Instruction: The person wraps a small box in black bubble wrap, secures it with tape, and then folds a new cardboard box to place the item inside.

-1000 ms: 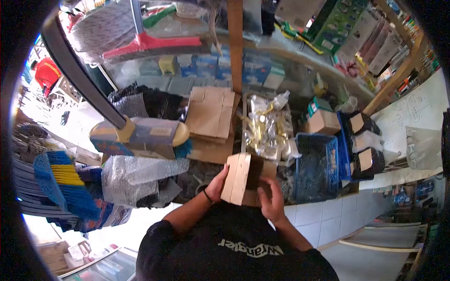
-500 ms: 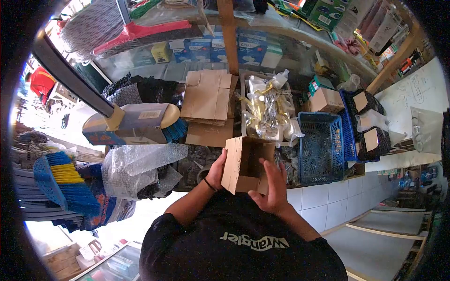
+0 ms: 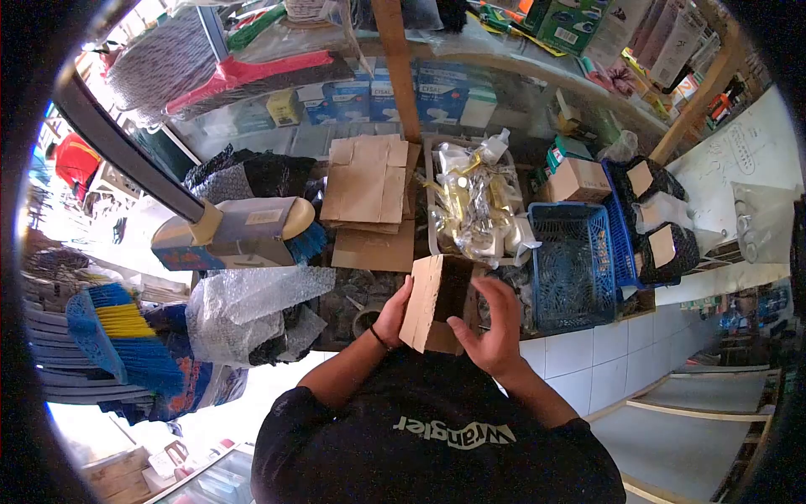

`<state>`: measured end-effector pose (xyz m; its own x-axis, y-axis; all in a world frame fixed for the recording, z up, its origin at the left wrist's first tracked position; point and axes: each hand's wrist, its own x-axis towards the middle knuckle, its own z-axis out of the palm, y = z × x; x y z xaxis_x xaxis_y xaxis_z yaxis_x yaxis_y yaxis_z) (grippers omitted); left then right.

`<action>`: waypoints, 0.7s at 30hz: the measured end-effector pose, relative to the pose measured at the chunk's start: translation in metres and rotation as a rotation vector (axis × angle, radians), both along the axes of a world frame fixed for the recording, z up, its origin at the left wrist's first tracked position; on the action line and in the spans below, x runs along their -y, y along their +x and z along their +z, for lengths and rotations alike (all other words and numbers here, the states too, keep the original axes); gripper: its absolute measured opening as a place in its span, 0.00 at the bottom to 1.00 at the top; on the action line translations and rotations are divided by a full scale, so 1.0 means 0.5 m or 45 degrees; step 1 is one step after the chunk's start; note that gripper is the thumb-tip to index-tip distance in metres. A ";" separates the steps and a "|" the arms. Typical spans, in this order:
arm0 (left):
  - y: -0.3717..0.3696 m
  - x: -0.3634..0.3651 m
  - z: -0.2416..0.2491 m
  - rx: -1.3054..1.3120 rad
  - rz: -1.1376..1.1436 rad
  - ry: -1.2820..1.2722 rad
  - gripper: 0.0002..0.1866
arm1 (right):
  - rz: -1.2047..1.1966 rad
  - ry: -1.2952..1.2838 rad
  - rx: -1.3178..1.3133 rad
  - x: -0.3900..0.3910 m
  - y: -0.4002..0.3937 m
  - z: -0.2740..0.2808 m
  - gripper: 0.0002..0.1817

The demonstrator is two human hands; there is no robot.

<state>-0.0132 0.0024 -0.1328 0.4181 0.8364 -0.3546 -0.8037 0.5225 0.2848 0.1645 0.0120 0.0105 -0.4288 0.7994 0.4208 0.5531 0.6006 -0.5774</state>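
A small brown cardboard box [image 3: 426, 302] is held in front of my chest, tilted, with its dark hollow inside facing right. My left hand [image 3: 392, 316] grips its left side, the fingers mostly hidden behind the cardboard. At the box's right side is my right hand [image 3: 497, 332], fingers curved and apart from the thumb, with the thumb tip right at the lower edge of the opening. Just beyond the box stands a tray of plastic-wrapped, gold-coloured fittings [image 3: 470, 197]. Left of that tray lies a stack of flattened cardboard [image 3: 366, 181].
A blue plastic basket [image 3: 573, 267] stands to the right, with cardboard boxes [image 3: 579, 180] behind it. On the left are a boxed broom [image 3: 243, 231], bubble wrap [image 3: 252, 307] and a blue-and-yellow broom head [image 3: 117, 328]. A wooden post [image 3: 396, 67] rises at the back.
The box has turned so its opening shows narrower. My right hand has curled its fingers and come closer around the opening's right side. My left hand keeps its hold.
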 end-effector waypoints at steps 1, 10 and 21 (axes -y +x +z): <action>-0.001 0.001 0.000 -0.004 -0.002 0.020 0.29 | -0.024 -0.006 -0.010 -0.004 -0.005 0.001 0.33; 0.005 -0.001 0.022 0.032 0.027 -0.050 0.28 | -0.213 -0.078 0.112 -0.021 -0.006 0.023 0.37; 0.005 -0.001 -0.005 0.103 0.014 0.017 0.28 | -0.005 -0.200 0.288 -0.027 0.012 -0.006 0.22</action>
<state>-0.0106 0.0031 -0.1354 0.4356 0.8456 -0.3087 -0.8300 0.5100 0.2259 0.1703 0.0256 0.0076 -0.4944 0.8492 0.1855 0.6807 0.5109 -0.5251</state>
